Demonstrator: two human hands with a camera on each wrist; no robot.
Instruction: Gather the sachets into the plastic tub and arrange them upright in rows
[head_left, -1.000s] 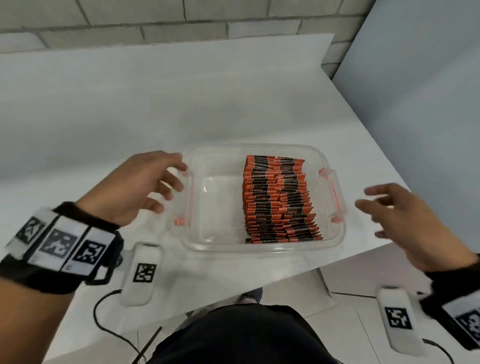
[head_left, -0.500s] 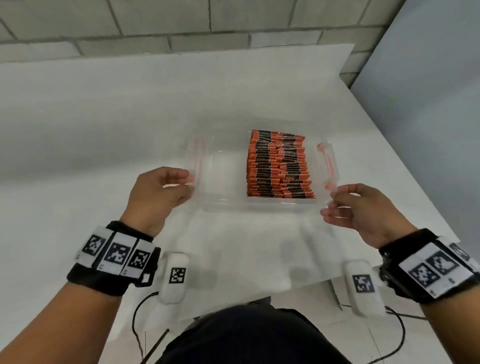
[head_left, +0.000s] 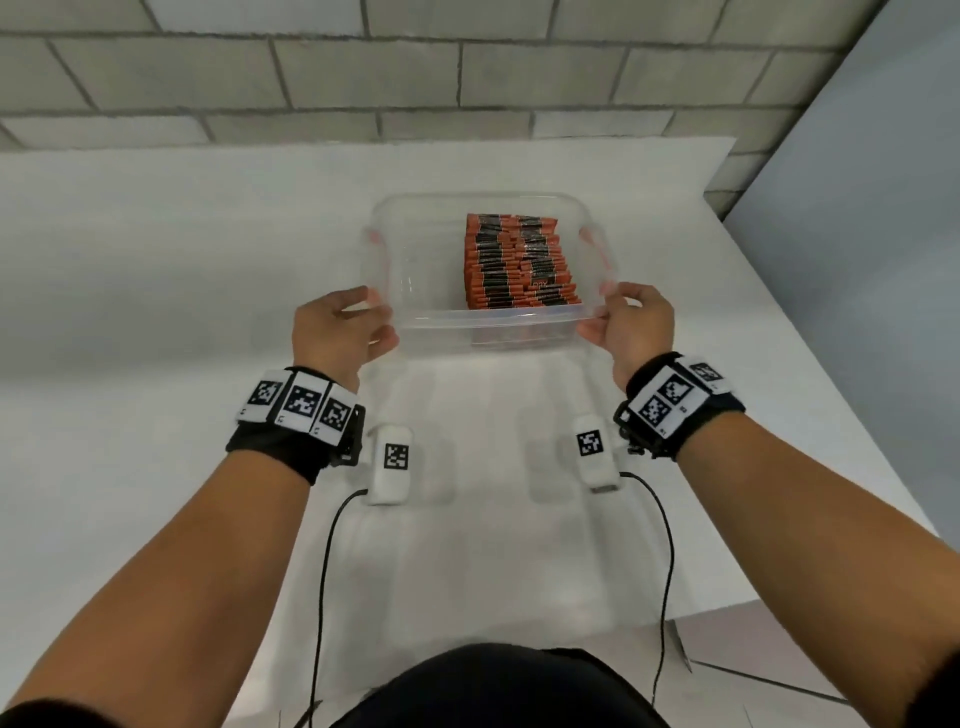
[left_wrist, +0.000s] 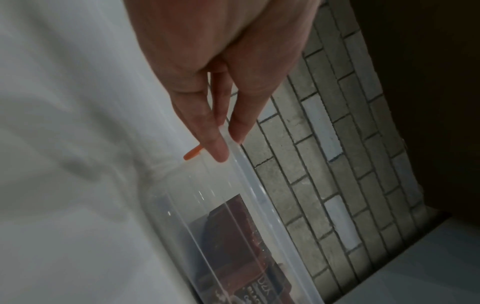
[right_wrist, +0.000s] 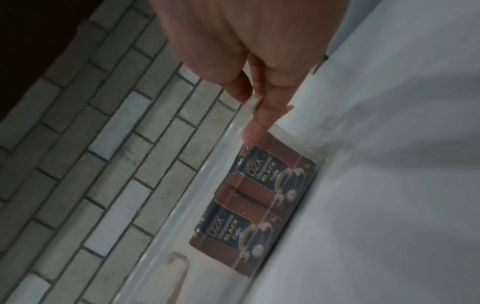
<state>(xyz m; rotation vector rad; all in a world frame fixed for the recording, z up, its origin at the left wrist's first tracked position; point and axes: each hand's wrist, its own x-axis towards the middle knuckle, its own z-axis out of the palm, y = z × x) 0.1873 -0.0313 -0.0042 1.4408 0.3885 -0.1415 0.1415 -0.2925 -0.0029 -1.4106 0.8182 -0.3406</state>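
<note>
A clear plastic tub (head_left: 415, 270) with orange handle clips sits on the white table (head_left: 156, 364). Orange-and-black sachets (head_left: 519, 262) stand upright in two tight rows in its right half, and its left half is bare. My left hand (head_left: 382, 322) pinches the tub's near-left corner rim (left_wrist: 249, 174) between thumb and fingers (left_wrist: 215, 144). My right hand (head_left: 597, 312) pinches the near-right corner rim (right_wrist: 207, 174). The front sachets (right_wrist: 259, 195) show through the wall. I cannot tell whether the tub rests on the table or is lifted.
A grey brick wall (head_left: 467, 67) runs behind the table. A blue-grey panel (head_left: 857, 260) stands at the right, beyond the table's slanted right edge. Cables hang from my wrist units (head_left: 392, 462) over the near part of the table.
Both hands have closed in from the sides and taken hold of the tub's near corners. The tub now lies farther from the table's front edge.
</note>
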